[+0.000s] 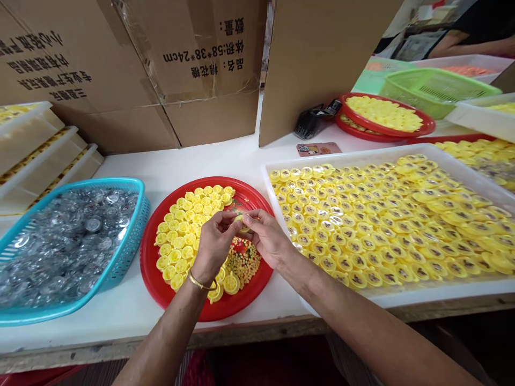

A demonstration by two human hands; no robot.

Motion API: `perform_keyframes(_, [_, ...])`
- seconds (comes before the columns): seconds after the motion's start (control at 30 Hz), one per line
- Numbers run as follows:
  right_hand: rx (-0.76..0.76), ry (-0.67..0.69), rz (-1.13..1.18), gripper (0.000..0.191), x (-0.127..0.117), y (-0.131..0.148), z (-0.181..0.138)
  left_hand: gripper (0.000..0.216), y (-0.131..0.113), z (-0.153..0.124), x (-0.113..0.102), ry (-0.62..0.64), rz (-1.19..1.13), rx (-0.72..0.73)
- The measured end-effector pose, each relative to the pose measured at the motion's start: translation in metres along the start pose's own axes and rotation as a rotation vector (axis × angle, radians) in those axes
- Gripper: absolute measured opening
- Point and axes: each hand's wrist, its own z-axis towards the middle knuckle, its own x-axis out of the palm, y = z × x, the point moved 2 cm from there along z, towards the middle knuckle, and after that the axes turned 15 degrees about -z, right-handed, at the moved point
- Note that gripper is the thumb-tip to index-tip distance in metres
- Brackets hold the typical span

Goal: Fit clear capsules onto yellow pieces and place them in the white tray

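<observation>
Grip of both hands (215, 238) (271, 238) pinches, apparently, a yellow piece (244, 225) over the white table (209, 155), cardboard (217, 115) behind.

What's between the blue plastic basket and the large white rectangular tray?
Head view: a round red plastic tray holding small round yellow pieces and tiny loose bits.

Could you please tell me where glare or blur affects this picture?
Head view: glare whitens some yellow pieces in the white tray; same view, clear parts in the blue basket look smeared toward the left edge; same view, the left hand and right hand look fairly crisp.
</observation>
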Motion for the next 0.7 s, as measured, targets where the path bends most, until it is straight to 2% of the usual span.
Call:
perform_keyframes(0.13, [0.015, -0.01, -0.021, 0.031, -0.002, 0.0, -0.001, 0.028, 0.002, -0.002, 0.002, -0.021, -0.002, -0.026])
perform_keyframes(0.3, [0.024, 0.111, 0.066, 0.033, 0.005, 0.003, 0.0, 0.036, -0.004, -0.012, -0.009, 0.015, -0.085, -0.059])
perform_keyframes(0.4, [0.082, 0.154, 0.096, 0.036, 0.005, 0.004, 0.0, 0.039, -0.004, -0.023, -0.02, -0.088, 0.005, 0.016])
perform_keyframes(0.5, [0.128, 0.127, 0.086, 0.037, 0.001, 0.002, 0.001, 0.03, 0.002, -0.032, -0.023, -0.181, 0.122, 0.011])
perform_keyframes(0.6, [0.122, 0.102, 0.032, 0.036, -0.001, 0.0, 0.001, 0.025, 0.01, -0.035, -0.016, -0.104, 0.123, -0.034])
perform_keyframes(0.7, [0.014, 0.11, -0.141, 0.034, 0.003, 0.001, -0.001, 0.025, 0.013, -0.03, -0.012, -0.041, 0.092, -0.03])
